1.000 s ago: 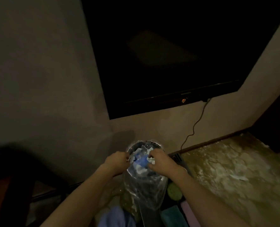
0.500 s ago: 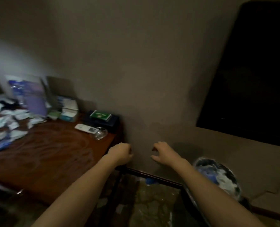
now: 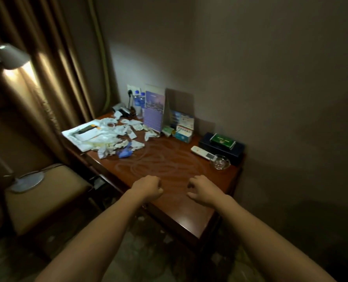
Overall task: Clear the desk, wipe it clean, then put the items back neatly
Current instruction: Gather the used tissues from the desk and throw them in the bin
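A brown wooden desk (image 3: pixel 169 165) stands in the corner. Crumpled white papers (image 3: pixel 116 137) and a blue wrapper (image 3: pixel 124 153) litter its left part. At the back stand a purple card (image 3: pixel 154 110), small boxes (image 3: pixel 182 132) and water bottles (image 3: pixel 137 102). On the right lie a white remote (image 3: pixel 202 152), a glass ashtray (image 3: pixel 220 162) and a dark box with a green pack (image 3: pixel 222 146). My left hand (image 3: pixel 147 188) and my right hand (image 3: pixel 204 190) hover over the desk's near edge, fingers loosely curled, holding nothing.
A chair with a tan seat (image 3: pixel 47 192) stands left of the desk, a lamp base (image 3: pixel 27 182) lying on it. A lamp head (image 3: pixel 10 55) glows before brown curtains (image 3: pixel 53 78). Wall runs behind and to the right.
My view swung left from the waste bin to the desk. Both hands left the bin's trash and now hang empty over the desk's near edge.
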A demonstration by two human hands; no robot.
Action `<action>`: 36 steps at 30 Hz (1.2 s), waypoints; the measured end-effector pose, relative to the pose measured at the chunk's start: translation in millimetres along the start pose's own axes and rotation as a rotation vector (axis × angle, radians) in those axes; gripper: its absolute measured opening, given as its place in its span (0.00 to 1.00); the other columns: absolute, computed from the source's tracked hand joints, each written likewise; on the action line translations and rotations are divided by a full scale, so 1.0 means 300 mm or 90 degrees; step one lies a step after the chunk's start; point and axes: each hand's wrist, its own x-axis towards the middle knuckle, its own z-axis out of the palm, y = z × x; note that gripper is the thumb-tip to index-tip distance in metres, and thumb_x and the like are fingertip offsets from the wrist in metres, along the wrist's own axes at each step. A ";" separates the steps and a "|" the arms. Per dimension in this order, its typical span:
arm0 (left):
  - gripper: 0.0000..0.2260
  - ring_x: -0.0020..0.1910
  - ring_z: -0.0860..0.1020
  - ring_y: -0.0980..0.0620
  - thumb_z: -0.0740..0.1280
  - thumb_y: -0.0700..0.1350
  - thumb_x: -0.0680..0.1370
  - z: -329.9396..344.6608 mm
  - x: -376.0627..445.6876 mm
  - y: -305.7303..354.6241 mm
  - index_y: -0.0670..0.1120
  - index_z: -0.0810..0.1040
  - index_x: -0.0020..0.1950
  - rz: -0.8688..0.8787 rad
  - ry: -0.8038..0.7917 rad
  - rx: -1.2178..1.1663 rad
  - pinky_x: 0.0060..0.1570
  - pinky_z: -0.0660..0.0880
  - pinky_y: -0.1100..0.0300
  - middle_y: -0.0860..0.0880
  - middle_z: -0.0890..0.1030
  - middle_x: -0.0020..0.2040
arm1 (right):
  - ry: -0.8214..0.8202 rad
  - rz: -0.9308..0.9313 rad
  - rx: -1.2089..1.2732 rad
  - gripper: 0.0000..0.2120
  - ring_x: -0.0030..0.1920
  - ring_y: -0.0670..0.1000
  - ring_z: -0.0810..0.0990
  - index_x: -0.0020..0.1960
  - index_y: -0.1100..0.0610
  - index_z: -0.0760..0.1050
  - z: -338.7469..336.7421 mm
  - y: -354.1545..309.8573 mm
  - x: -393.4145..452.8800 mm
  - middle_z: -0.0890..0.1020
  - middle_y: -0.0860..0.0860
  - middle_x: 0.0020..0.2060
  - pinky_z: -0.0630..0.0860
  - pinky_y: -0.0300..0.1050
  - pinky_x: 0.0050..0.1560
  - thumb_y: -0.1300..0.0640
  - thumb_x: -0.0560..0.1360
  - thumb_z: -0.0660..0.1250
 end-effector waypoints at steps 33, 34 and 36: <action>0.15 0.54 0.77 0.48 0.61 0.47 0.77 -0.277 0.855 -1.037 0.44 0.75 0.61 -0.146 -0.046 -0.047 0.50 0.74 0.57 0.44 0.78 0.56 | -0.164 0.062 0.126 0.10 0.49 0.49 0.77 0.54 0.56 0.76 0.291 -0.258 1.424 0.79 0.53 0.52 0.76 0.44 0.52 0.54 0.75 0.68; 0.14 0.53 0.77 0.48 0.61 0.47 0.77 -0.274 0.879 -1.059 0.43 0.76 0.59 -0.148 -0.047 -0.046 0.49 0.74 0.57 0.44 0.78 0.55 | -0.169 0.074 0.124 0.09 0.48 0.49 0.76 0.54 0.56 0.76 0.301 -0.257 1.435 0.78 0.53 0.52 0.75 0.42 0.50 0.54 0.75 0.67; 0.13 0.54 0.76 0.48 0.62 0.46 0.77 -0.266 0.932 -1.099 0.43 0.76 0.59 -0.156 -0.039 -0.045 0.49 0.73 0.59 0.44 0.77 0.56 | -0.179 0.092 0.116 0.09 0.48 0.49 0.75 0.54 0.56 0.76 0.322 -0.257 1.458 0.77 0.52 0.51 0.73 0.41 0.47 0.54 0.76 0.66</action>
